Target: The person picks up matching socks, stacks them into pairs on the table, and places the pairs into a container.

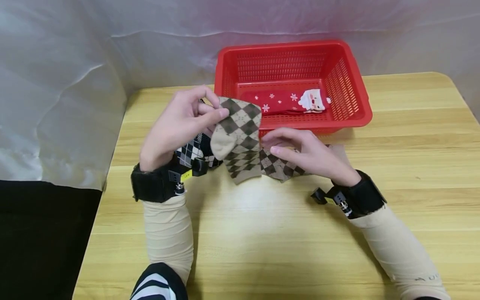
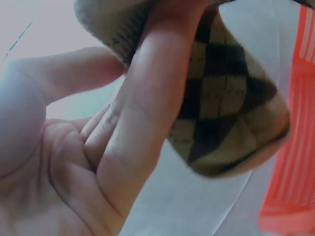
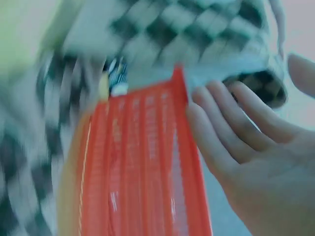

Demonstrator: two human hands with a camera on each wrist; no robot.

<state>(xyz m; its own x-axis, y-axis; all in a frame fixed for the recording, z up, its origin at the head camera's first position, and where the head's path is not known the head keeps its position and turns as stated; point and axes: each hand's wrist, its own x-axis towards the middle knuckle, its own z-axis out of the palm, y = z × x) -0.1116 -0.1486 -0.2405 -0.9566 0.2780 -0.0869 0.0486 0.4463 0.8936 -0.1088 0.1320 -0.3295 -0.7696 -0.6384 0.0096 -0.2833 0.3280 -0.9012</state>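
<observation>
From the head view I start at nine o'clock, where the left hand (image 1: pixel 180 125) is raised off the wooden table (image 1: pixel 412 166). Its thumb and fingertips pinch the top edge of a tan-and-brown diamond-patterned sock (image 1: pixel 238 139), which hangs down from that grip with its toe end just above the tabletop. The left wrist view confirms it: fingers pressed against the patterned fabric, thumb on the other side.

Just under that wrist, toward seven o'clock of the hanging sock, lies a black-and-white checked sock (image 1: pixel 193 152), partly hidden by the hand.

At the centre, toward four o'clock of the held sock, the right hand (image 1: pixel 307 152) lies low with its fingers straight and close together, resting on a second tan-and-brown sock (image 1: pixel 279 166) flat on the table. The right wrist view is blurred; the fingers there look loosely extended and I cannot see them curled round anything.

At twelve o'clock sits the red basket (image 1: pixel 354 112), and inside it a red sock with snowflakes and a Santa face (image 1: pixel 288 102).

My reading of progress: the red sock is already put away in the basket, the two tan ones look to be mid-way through being matched up, and the black-and-white one is untouched.
</observation>
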